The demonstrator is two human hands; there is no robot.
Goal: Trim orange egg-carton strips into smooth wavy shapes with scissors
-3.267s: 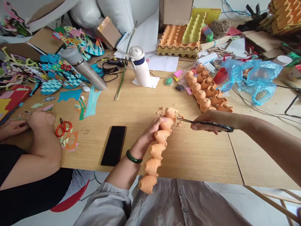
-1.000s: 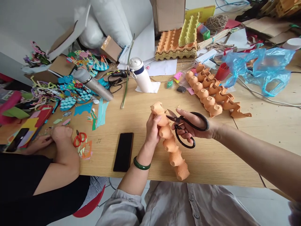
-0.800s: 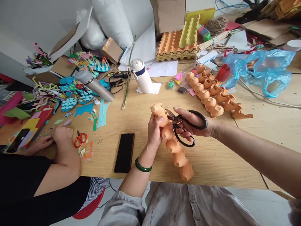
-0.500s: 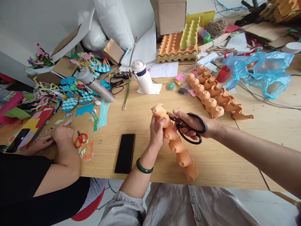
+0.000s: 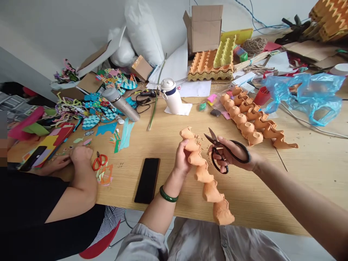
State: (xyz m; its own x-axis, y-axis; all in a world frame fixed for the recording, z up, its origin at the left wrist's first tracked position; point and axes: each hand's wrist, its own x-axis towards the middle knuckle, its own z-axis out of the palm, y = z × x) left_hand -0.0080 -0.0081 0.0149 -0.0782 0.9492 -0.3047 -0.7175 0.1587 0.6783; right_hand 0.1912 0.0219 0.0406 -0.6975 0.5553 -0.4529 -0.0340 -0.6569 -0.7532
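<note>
My left hand [image 5: 182, 159] grips the upper part of a long orange egg-carton strip [image 5: 208, 181] that hangs down past the table's near edge. A green bangle circles that wrist. My right hand [image 5: 231, 159] holds black-handled scissors [image 5: 227, 151] just right of the strip, blades parted and pointing up-left, a small gap away from the cardboard. Small orange crumbs lie on the wooden table [image 5: 168, 130] around the strip's top.
A black phone [image 5: 147, 180] lies left of my hand. A cut orange carton piece [image 5: 251, 117], white bottle [image 5: 172, 96], steel flask [image 5: 121, 104], egg trays [image 5: 212, 63] and blue bag [image 5: 307, 92] stand behind. Another person's arms [image 5: 78, 170] rest at left by red scissors [image 5: 99, 161] and paper scraps.
The scissors have drawn back from the strip's top and their blades have parted. The strip has swung lower toward me and the view has tilted up.
</note>
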